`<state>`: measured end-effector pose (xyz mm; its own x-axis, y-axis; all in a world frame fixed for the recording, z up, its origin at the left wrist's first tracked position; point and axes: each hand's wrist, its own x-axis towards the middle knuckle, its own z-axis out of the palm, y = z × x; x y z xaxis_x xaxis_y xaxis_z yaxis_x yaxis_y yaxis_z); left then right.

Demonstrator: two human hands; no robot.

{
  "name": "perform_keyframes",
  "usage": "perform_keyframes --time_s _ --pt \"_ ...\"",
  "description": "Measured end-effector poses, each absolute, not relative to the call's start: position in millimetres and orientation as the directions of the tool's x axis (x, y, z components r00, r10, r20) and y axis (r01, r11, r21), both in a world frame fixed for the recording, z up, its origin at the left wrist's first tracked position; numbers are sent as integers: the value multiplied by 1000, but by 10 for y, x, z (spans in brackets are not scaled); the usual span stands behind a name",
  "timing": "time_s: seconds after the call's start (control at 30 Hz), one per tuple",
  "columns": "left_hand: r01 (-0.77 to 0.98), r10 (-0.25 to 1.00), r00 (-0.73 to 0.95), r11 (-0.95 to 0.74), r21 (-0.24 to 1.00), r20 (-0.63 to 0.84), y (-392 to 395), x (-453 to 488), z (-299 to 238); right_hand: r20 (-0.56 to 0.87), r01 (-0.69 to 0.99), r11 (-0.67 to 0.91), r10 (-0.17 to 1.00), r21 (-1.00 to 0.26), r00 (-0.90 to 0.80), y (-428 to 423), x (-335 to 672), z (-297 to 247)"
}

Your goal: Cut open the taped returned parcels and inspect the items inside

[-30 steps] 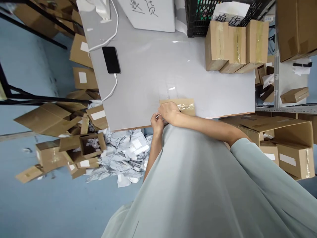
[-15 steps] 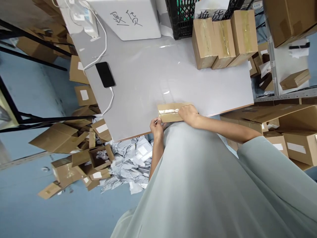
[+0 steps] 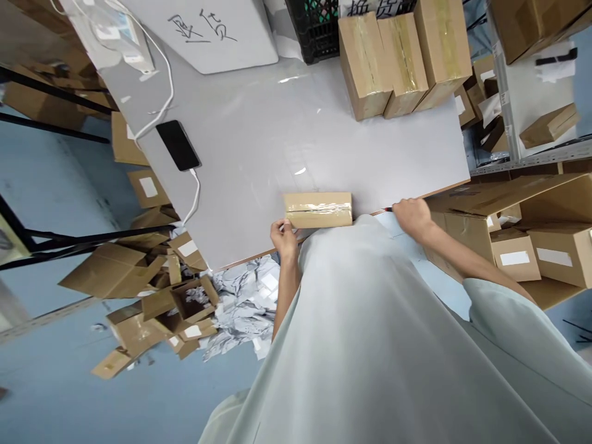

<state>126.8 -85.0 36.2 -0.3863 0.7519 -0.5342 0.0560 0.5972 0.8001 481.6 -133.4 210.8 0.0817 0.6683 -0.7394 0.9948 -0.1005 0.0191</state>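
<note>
A small taped cardboard box [image 3: 318, 209] lies at the near edge of the grey table [image 3: 259, 142], against my shirt. Shiny clear tape covers its top, with a dark line running along the middle seam. My left hand [image 3: 283, 237] pinches the box's near left corner, the thumb on top. Off to the right, at the table edge, my right hand [image 3: 411, 217] is closed in a fist around a small knife [image 3: 389, 209]. Only a red and dark tip with a thin end shows beyond the fingers, pointing left.
Three taped boxes [image 3: 402, 68] stand at the back right beside a black crate [image 3: 314, 31]. A white bin [image 3: 222, 37] and a cabled phone [image 3: 178, 145] are at the left. Opened cartons [image 3: 157, 308] litter the floor; a large carton [image 3: 462, 240] holding boxes sits right.
My right hand has left the box's right end and swung right, past the table edge, carrying the knife. My left hand stays at the box's left corner. The camera view has shifted slightly.
</note>
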Motion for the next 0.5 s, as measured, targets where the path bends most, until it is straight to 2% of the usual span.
perform_keyframes --time_s 0.07,0.1,0.13,0.2,0.27,0.33,0.43,0.5 --pt "60 744 -421 594 802 -519 -800 1117 342 -684 969 -235 695 75 221 -1463 5065 2005" --pt "54 739 -423 598 799 -524 -771 1046 332 -645 949 -313 715 51 270 -1512 5166 1917" --pt "46 734 -420 604 796 -533 -741 981 324 -618 920 -391 728 -19 296 -1543 5235 1803" --pt "21 720 -412 620 784 -559 -679 873 315 -603 804 -538 737 -253 304 -1536 5250 1508" --pt "-13 688 -415 650 760 -595 -618 786 319 -617 571 -647 734 -506 284 -1435 5089 1171" --pt "-37 657 -422 676 736 -625 -563 702 335 -653 285 -706 708 -648 270 -1260 4800 867" --pt "-32 648 -426 686 727 -631 -507 568 379 -756 -114 -750 630 -652 179 -946 4309 583" --pt "-25 656 -413 685 728 -632 -491 488 416 -779 -255 -743 622 -618 77 -766 4052 516"
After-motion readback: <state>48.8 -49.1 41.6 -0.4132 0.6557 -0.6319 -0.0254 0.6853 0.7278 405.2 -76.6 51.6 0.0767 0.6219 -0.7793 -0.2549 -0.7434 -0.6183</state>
